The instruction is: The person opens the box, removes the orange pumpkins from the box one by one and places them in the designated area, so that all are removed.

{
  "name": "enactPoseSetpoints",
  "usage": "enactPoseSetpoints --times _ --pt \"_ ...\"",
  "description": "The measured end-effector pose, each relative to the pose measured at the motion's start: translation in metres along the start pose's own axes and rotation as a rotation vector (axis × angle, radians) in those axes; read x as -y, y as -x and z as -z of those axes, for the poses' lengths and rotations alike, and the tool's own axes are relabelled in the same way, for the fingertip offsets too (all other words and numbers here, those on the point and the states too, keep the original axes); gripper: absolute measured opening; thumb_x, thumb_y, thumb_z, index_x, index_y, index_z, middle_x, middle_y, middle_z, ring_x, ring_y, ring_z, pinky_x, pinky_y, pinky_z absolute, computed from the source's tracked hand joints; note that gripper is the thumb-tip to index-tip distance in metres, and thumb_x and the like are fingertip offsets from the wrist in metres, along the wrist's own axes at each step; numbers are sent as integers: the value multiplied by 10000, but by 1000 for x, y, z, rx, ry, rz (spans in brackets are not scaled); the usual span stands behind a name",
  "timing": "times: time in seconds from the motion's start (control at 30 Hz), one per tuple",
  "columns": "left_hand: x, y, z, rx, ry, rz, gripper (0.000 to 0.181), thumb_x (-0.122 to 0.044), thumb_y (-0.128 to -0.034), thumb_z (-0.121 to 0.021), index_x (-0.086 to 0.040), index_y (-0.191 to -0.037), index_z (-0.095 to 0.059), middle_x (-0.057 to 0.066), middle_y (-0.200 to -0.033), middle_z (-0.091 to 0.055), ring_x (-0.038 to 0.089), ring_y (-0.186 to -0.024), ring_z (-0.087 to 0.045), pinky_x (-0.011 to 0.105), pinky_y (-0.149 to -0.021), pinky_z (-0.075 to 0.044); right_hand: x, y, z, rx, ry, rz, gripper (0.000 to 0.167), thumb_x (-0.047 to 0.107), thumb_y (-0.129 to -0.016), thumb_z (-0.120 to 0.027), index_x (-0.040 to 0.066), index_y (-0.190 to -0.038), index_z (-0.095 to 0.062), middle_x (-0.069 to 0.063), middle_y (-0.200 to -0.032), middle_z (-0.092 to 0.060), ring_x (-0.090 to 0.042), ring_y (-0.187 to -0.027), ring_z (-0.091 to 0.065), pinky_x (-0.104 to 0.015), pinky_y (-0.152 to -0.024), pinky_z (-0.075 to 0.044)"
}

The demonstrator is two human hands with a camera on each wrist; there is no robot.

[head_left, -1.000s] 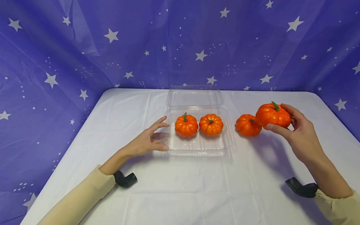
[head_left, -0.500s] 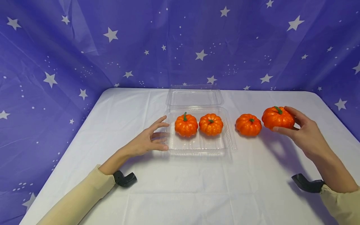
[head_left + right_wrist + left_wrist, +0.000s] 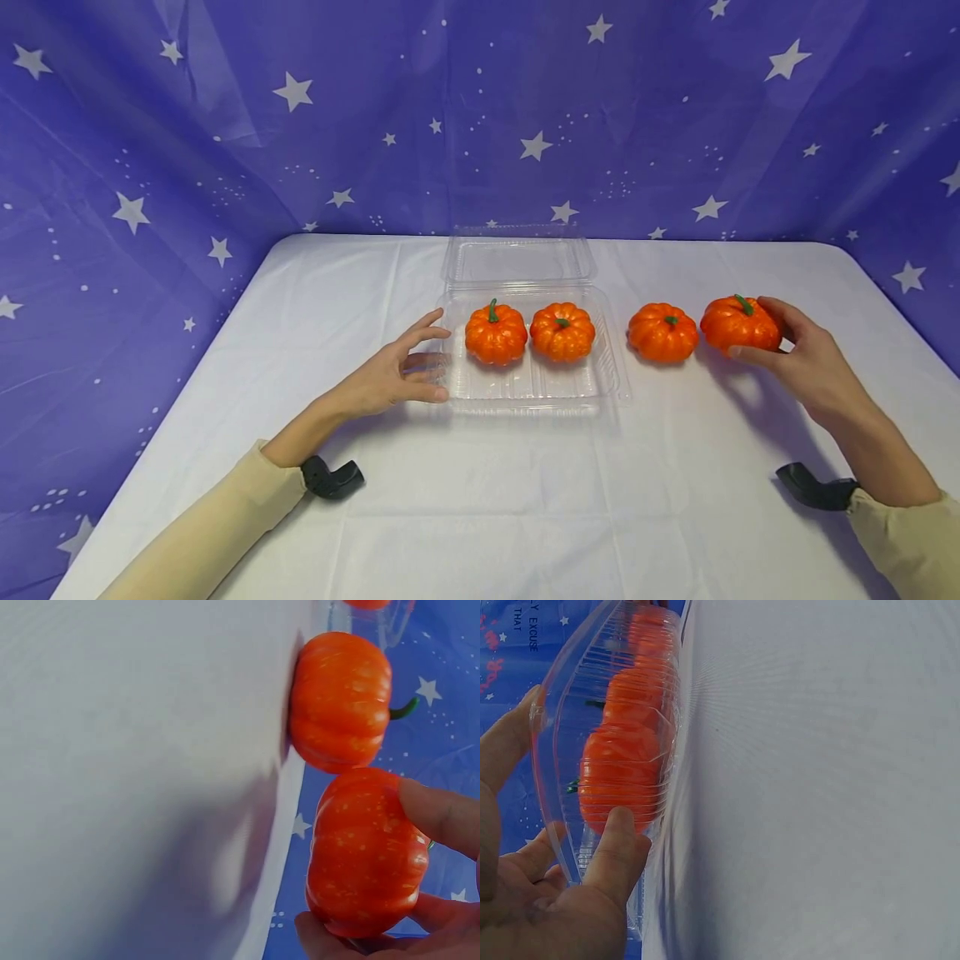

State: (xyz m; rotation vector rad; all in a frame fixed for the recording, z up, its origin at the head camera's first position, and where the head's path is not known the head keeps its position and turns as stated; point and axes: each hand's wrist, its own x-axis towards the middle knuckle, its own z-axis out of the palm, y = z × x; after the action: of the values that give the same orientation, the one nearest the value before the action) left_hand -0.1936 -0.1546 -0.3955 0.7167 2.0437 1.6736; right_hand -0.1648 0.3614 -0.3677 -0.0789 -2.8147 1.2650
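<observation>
My right hand (image 3: 813, 358) grips a small orange pumpkin (image 3: 738, 323) with a green stem, thumb on the near side. In the right wrist view this pumpkin (image 3: 367, 855) is held a little off the table. Just left of it another pumpkin (image 3: 663, 333) rests on the cloth. My left hand (image 3: 393, 371) lies against the left side of a clear plastic clamshell box (image 3: 525, 385), fingers spread and loosely bent. Inside the box sit two pumpkins, a left one (image 3: 497, 335) with its stem upright and a right one (image 3: 562, 332).
The box's lid (image 3: 520, 260) lies folded back toward the rear of the table. A white cloth (image 3: 480, 500) covers the table. Behind and at the sides hangs a blue-purple curtain (image 3: 420, 75) with white stars.
My right hand has moved right and then down with its pumpkin, away from the one on the cloth and lower toward the table. The left hand and box have stayed in place.
</observation>
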Motion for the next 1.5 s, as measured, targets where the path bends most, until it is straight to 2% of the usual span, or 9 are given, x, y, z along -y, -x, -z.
enactPoseSetpoints --times 0.1,0.43,0.7,0.83,0.97,1.07,1.23,1.4,1.5 --pt "0 0 0 -1 -1 -1 810 -50 -810 -814 38 -1468 -351 -4 -1652 -28 395 -1346 -410 396 -1070 -431 -4 -1 -2 11 5 -1 819 206 -931 -701 15 -1554 -206 -298 -1454 -357 -373 -1245 -342 -265 -1050 -332" --pt "0 0 0 -1 -11 -1 807 -56 -808 -817 38 -1463 -355 -2 -1652 -32 407 -1330 -427 395 -1068 -432 -13 -4 -2 68 32 23 815 137 -917 -707 -66 -1520 -197 -348 -1452 -326 -478 -1215 -359 -3 -764 -342" --pt "0 -2 0 2 -8 -5 812 -57 -807 -820 43 -1463 -352 7 -1653 -28 417 -1300 -465 375 -1061 -437 -17 -5 -1 114 25 10 785 137 -941 -674 -68 -1520 -186 -348 -1473 -283 -504 -1265 -301 -624 -1126 -243" --pt "-1 -1 0 2 -5 -3 814 -53 -806 -819 46 -1463 -350 9 -1653 -26 419 -1307 -456 375 -1059 -439 -18 -5 -1 118 19 10 794 139 -940 -678 -63 -1524 -178 -343 -1478 -275 -500 -1265 -298 -561 -1151 -254" --pt "-1 0 0 1 -6 -1 815 -60 -806 -821 45 -1464 -352 6 -1652 -25 420 -1311 -451 374 -1058 -439 -19 -5 -1 109 18 5 814 133 -920 -701 -58 -1523 -188 -334 -1479 -277 -494 -1254 -313 -134 -1033 -338" --pt "-1 -1 0 0 -9 -1 818 -73 -805 -826 43 -1463 -354 2 -1653 -29 421 -1308 -455 378 -1062 -434 -19 -5 -1 103 16 -8 831 130 -908 -713 -58 -1521 -184 -337 -1484 -266 -499 -1255 -312 -132 -1026 -341" --pt "-1 -3 0 11 -2 2 820 -94 -807 -829 38 -1461 -353 -30 -1650 -36 408 -1312 -456 369 -1070 -424 -21 -3 1 112 25 -25 830 150 -925 -694 -62 -1523 -159 -342 -1491 -245 -508 -1268 -290 -541 -1156 -252" --pt "0 -2 0 12 0 -3 820 -94 -810 -827 43 -1462 -348 -18 -1651 -31 410 -1301 -467 369 -1068 -427 -24 -4 1 106 19 -2 792 135 -927 -689 -59 -1515 -194 -318 -1477 -274 -480 -1259 -302 -94 -1006 -304" --pt "1 -1 1 6 -6 -4 818 -86 -810 -825 44 -1462 -349 -2 -1652 -30 415 -1293 -474 378 -1067 -428 -24 -5 -1 106 -1 7 788 108 -920 -691 -61 -1513 -200 -319 -1479 -275 -483 -1276 -287 -57 -1002 -285"
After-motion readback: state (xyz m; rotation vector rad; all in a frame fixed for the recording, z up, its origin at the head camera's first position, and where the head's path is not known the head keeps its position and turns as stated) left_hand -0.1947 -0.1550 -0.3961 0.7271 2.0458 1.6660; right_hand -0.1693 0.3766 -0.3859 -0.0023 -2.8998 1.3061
